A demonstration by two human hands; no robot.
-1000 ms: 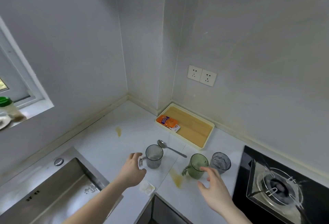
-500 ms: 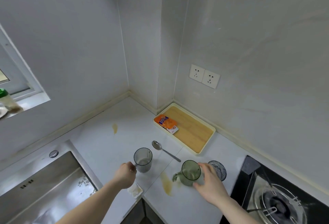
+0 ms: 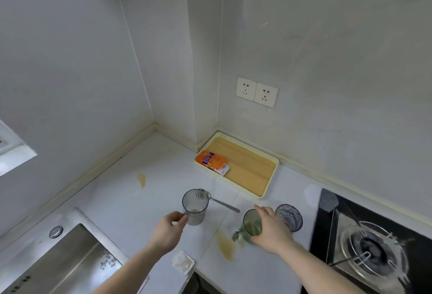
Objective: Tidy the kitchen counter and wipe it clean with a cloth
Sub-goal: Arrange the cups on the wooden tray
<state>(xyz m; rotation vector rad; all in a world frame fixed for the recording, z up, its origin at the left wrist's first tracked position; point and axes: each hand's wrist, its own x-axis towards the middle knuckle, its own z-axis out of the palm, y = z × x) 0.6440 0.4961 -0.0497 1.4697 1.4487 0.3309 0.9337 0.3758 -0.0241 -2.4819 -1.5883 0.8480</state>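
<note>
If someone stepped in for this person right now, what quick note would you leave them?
Left hand: grips the handle of the grey cup.
Right hand: wrapped around the green cup; both cups look still on the counter.
Blue-grey glass stands beside the green cup, untouched. Spoon lies behind the grey cup.
Tray in the corner holds only an orange packet.
Done: little visible, packet in the tray.
Left: clear cups, glass and spoon; wipe the two yellow stains. A small white cloth or pad sits at the counter's front edge.
</note>
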